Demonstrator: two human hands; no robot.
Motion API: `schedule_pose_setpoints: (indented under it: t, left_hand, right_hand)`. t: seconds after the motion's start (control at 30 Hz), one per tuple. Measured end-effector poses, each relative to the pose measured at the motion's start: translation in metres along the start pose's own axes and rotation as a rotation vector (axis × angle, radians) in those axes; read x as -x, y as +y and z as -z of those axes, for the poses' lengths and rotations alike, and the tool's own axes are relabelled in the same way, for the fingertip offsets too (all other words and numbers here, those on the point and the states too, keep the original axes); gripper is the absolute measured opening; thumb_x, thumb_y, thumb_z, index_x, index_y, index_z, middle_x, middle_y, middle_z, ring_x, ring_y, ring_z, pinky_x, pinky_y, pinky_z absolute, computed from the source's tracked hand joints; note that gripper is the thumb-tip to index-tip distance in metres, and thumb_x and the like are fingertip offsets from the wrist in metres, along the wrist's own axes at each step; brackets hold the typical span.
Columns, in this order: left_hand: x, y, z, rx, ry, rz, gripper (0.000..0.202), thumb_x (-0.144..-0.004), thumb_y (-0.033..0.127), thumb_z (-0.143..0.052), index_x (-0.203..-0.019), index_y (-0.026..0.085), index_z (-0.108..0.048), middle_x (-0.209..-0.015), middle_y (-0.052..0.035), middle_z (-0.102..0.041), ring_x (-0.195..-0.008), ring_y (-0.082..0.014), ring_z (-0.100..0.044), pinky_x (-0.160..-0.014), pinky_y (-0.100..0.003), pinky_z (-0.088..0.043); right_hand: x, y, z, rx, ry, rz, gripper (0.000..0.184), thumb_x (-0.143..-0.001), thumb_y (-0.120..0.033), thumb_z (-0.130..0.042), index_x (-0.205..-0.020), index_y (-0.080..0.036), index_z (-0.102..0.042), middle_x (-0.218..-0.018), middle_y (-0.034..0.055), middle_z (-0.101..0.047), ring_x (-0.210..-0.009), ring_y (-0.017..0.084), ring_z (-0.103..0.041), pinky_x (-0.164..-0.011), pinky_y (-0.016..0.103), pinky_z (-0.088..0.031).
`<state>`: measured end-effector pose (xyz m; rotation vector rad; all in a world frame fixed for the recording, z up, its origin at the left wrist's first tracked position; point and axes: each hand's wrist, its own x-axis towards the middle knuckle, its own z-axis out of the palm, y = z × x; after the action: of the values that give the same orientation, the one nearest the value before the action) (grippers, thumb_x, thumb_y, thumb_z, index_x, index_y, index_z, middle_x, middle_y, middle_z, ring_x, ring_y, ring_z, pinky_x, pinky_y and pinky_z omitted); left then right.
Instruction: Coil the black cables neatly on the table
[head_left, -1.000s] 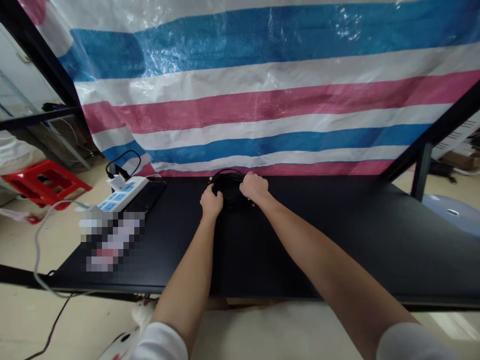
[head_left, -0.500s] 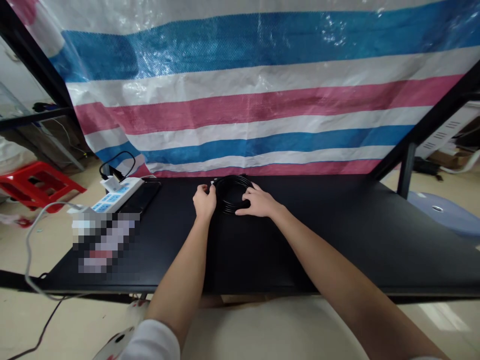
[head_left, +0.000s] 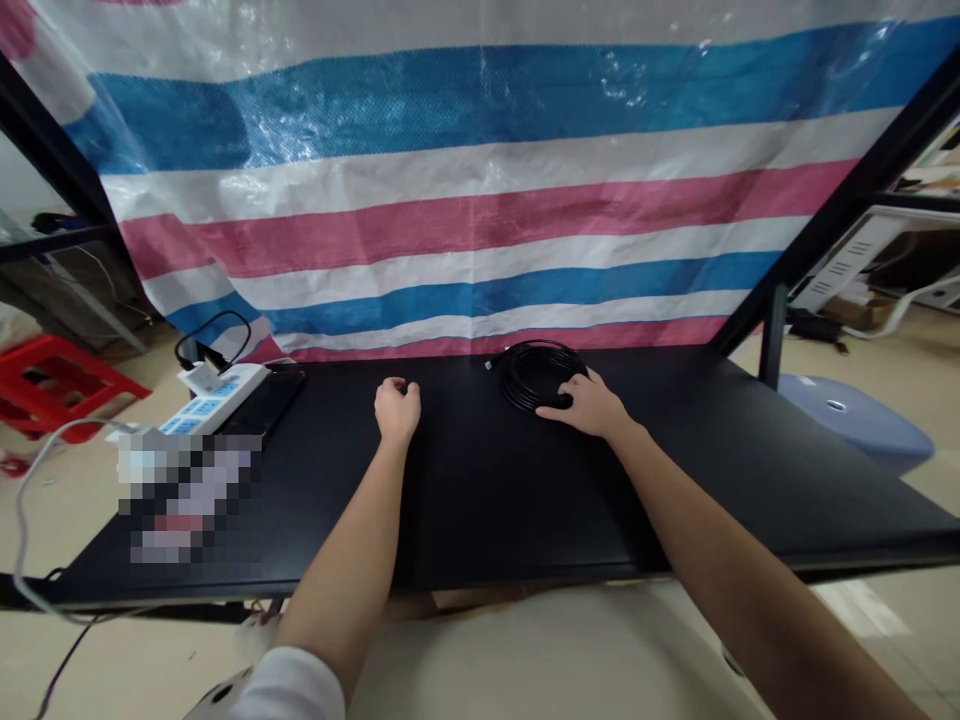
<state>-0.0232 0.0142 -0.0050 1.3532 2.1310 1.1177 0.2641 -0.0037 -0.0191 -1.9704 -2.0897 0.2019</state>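
A coil of black cable (head_left: pixel 517 390) lies on the black tabletop, right of the middle. A light-coloured connector (head_left: pixel 488 365) sticks out at its left side, and another cable end shows at its far edge. My right hand (head_left: pixel 592 405) grips the coil's near right side, fingers on the far part and thumb at the near edge. Well to the left of the coil, my left hand (head_left: pixel 397 408) is over the tabletop with nothing visible in it. Its fingers are loosely curled, with a small gap to the thumb.
A white power strip (head_left: pixel 217 398) with plugs, a dark flat device (head_left: pixel 281 395) and a blurred-out item (head_left: pixel 199 495) are on the table's left. A striped plastic sheet (head_left: pixel 472 230) hangs behind. Black frame posts flank it. A red stool (head_left: pixel 56 380) and a bluish stool (head_left: pixel 855 420) stand beyond.
My right hand has slid the coil of cable to the right across the table. My left hand has come away from the coil and is now apart from it. The camera view has shifted slightly.
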Motion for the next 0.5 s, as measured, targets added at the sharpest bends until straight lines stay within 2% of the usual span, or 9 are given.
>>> schedule_pose_setpoints:
  t: [0.17,0.23,0.3,0.37,0.5]
  left_hand:
    - [0.003,0.002,0.0,-0.042,-0.025,-0.027,0.016,-0.077,0.019,-0.054,-0.092,0.018,-0.061,-0.108,-0.0115,-0.064,-0.104,-0.0235,-0.061,-0.093,-0.035,-0.045]
    - [0.003,0.002,-0.001,-0.053,-0.021,-0.036,0.017,-0.077,0.019,-0.054,-0.092,0.018,-0.061,-0.107,-0.0111,-0.064,-0.104,-0.0232,-0.061,-0.093,-0.034,-0.045]
    - [0.003,0.001,-0.002,-0.056,-0.018,-0.038,0.017,-0.076,0.019,-0.054,-0.091,0.018,-0.061,-0.105,-0.0104,-0.064,-0.103,-0.0229,-0.061,-0.093,-0.034,-0.046]
    - [0.002,0.001,-0.003,-0.055,-0.021,-0.042,0.016,-0.076,0.019,-0.054,-0.09,0.018,-0.061,-0.104,-0.0101,-0.064,-0.102,-0.0229,-0.061,-0.093,-0.035,-0.046]
    - [0.001,0.0,-0.005,-0.033,-0.015,-0.058,0.014,-0.075,0.018,-0.055,-0.088,0.018,-0.06,-0.103,-0.0101,-0.064,-0.102,-0.023,-0.061,-0.094,-0.035,-0.046]
  right_hand:
    - [-0.015,0.012,0.004,-0.109,-0.007,-0.019,0.044,-0.056,-0.061,-0.073,-0.078,-0.023,-0.071,-0.098,0.0095,-0.067,-0.122,0.037,-0.047,-0.099,0.049,-0.042]
    - [-0.02,0.018,0.003,-0.214,0.04,-0.013,0.04,-0.062,-0.061,-0.068,-0.074,-0.023,-0.071,-0.09,0.0068,-0.069,-0.113,0.034,-0.055,-0.097,0.048,-0.043]
    - [-0.023,0.023,-0.001,-0.344,0.165,-0.044,0.039,-0.074,-0.06,-0.056,-0.073,-0.024,-0.071,-0.084,0.0053,-0.07,-0.102,0.03,-0.061,-0.094,0.046,-0.045]
    - [-0.024,0.026,-0.006,-0.465,0.345,-0.09,0.038,-0.079,-0.054,-0.049,-0.076,-0.025,-0.072,-0.086,0.0049,-0.071,-0.099,0.028,-0.063,-0.093,0.044,-0.046]
    - [-0.025,0.029,-0.016,-0.598,0.633,-0.146,0.031,-0.072,-0.044,-0.059,-0.089,-0.023,-0.072,-0.102,0.0059,-0.071,-0.106,0.028,-0.061,-0.095,0.043,-0.046]
